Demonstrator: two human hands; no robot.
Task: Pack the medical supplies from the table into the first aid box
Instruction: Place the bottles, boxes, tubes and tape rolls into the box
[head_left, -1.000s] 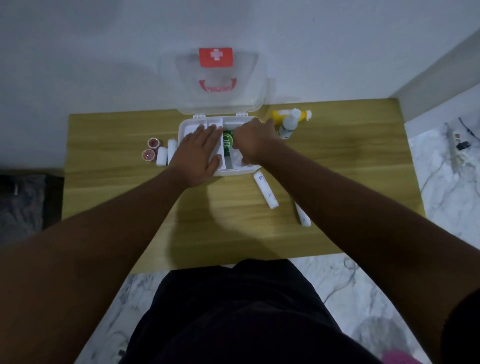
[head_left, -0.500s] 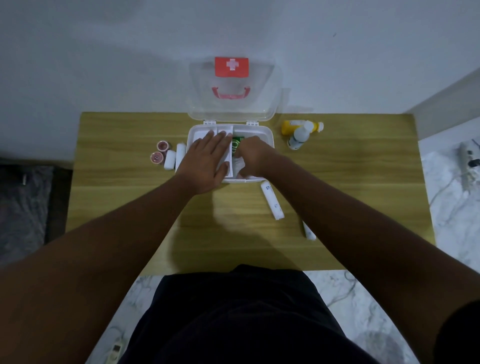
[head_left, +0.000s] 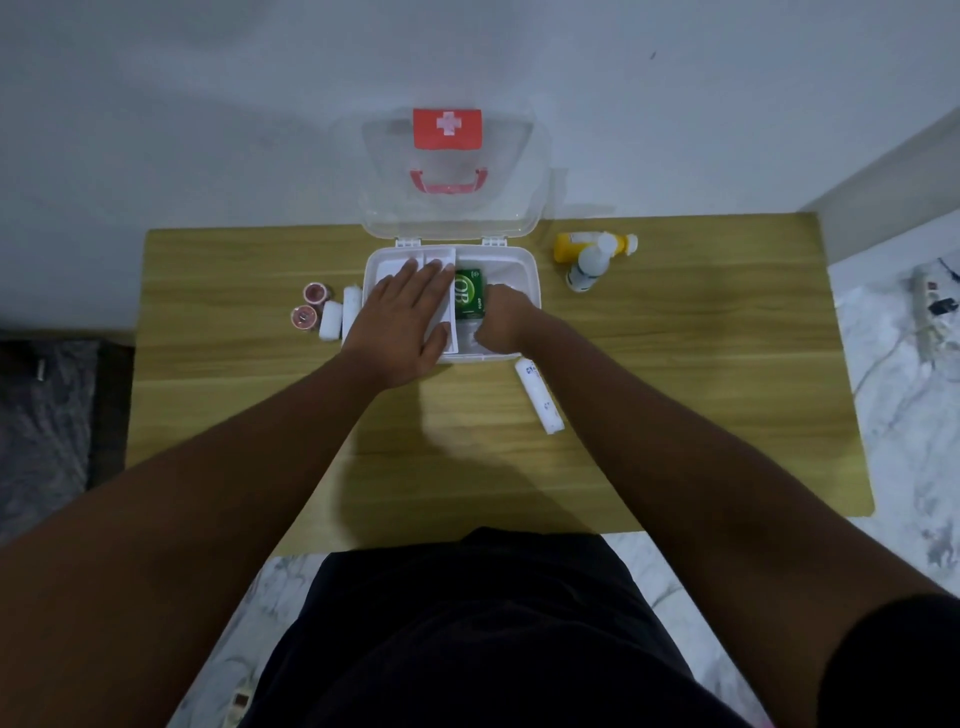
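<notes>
The white first aid box (head_left: 525, 270) stands open at the back of the table, its clear lid (head_left: 519, 171) with a red cross label upright against the wall. My left hand (head_left: 402, 322) lies flat, fingers spread, on the white inner tray (head_left: 387, 267) in the box's left half. A green packet (head_left: 470, 293) lies in the right compartment. My right hand (head_left: 501, 325) reaches into that compartment just right of the packet, fingers curled downward. Whatever is under them is hidden.
Left of the box lie two pink tape rolls (head_left: 309, 306) and white bandage rolls (head_left: 337, 314). A white tube (head_left: 540, 397) lies in front of the box. A yellow bottle (head_left: 569, 247) and a white bottle (head_left: 587, 265) sit to its right. Cables (head_left: 930, 306) lie on the floor at right.
My right hand has moved from the box's back right toward its front, next to the green packet. My left hand has stayed flat on the tray.
</notes>
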